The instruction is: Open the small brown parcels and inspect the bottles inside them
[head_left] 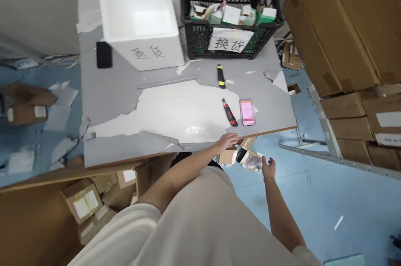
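Observation:
My left hand (228, 140) is at the front edge of the table (106, 95), fingers stretched out and holding nothing. My right hand (268, 167) hangs past that edge with its fingers apart. Just left of it is a clear plastic bag (252, 162) among opened cardboard (228, 157) below the table; whether they touch I cannot tell. On the tabletop, a red and black utility knife (229, 112) lies nearest my left hand. Beside it sits a small pink item (247, 112), blurred out. A yellow and black utility knife (221, 76) lies farther back.
A white bin (159, 55) and a black plastic crate (232, 28) of small boxes stand at the back. A black phone-like object (104, 54) lies left of the bin. Cartons (341, 28) are stacked at right; a large box of parcels (84, 203) is at lower left.

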`<action>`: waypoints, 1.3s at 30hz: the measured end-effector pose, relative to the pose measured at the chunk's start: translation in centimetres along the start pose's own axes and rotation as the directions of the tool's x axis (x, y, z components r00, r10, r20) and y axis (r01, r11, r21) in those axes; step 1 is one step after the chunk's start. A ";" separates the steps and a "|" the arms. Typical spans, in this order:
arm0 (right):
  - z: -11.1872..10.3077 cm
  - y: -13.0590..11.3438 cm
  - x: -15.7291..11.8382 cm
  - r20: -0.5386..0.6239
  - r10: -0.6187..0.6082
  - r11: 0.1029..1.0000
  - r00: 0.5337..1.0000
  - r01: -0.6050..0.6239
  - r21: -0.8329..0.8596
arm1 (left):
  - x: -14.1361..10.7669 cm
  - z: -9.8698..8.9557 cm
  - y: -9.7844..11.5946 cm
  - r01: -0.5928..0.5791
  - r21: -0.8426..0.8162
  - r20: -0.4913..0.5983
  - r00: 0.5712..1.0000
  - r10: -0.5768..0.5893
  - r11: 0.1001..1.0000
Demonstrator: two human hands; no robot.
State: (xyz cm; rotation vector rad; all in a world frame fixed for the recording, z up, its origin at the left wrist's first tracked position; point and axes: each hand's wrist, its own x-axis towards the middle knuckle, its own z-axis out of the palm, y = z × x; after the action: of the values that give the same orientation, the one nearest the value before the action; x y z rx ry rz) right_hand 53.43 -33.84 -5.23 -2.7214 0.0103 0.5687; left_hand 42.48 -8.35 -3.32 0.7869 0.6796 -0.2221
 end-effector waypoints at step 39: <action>52.3 -24.5 -40.0 0.881 -0.443 0.433 0.167 0.900 0.047 | -39.1 -48.5 -39.7 -0.255 -0.026 -0.998 0.065 -0.009 0.966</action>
State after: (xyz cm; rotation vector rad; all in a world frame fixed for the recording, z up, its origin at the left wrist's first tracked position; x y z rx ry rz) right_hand -1.60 4.68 -25.94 -2.0740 -1.8428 1.5649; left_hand -27.71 -3.64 -26.03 0.7091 1.9724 0.6998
